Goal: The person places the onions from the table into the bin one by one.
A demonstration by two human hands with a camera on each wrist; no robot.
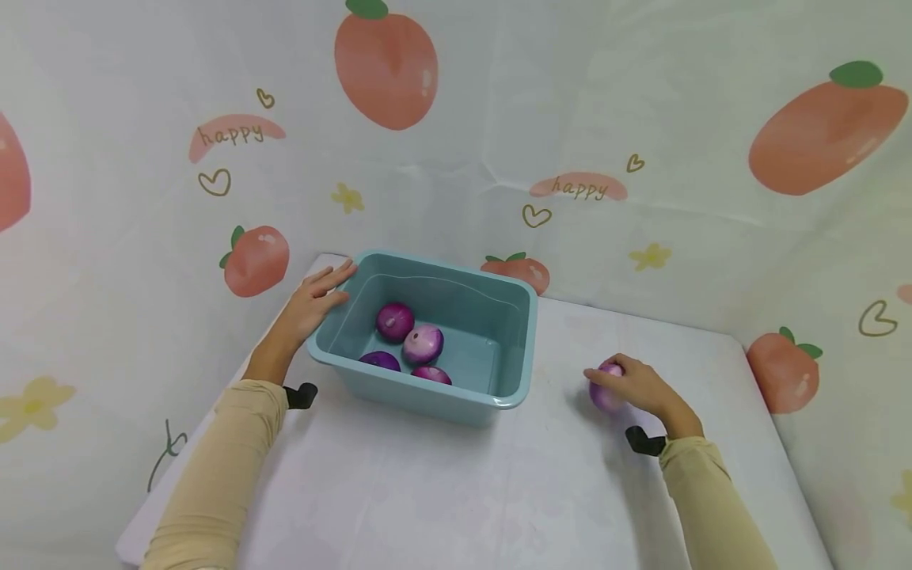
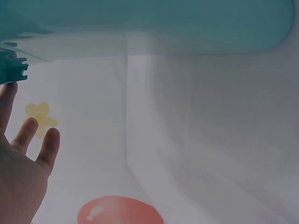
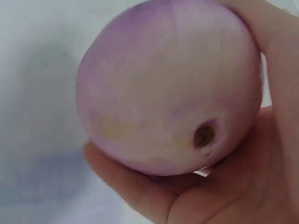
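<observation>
My right hand (image 1: pixel 636 385) grips a pale purple onion (image 1: pixel 606 398) to the right of the blue-green bin. The right wrist view shows this onion (image 3: pixel 163 88) up close, its dark root spot facing the camera, with fingers and thumb curled round it. At the left end of the bin (image 1: pixel 420 400), my left hand (image 1: pixel 308 305) touches the rim with its fingers extended. Inside lie several purple onions (image 1: pixel 423 344), mostly toward the left and front. The left wrist view shows my left hand (image 2: pixel 23 172) with fingers spread, below the bin's underside or wall (image 2: pixel 163 28).
The bin stands on a white-covered table (image 1: pixel 442 499). Behind it hangs a white cloth backdrop (image 1: pixel 456 158) printed with peaches, hearts and flowers. A black strap piece shows at each wrist.
</observation>
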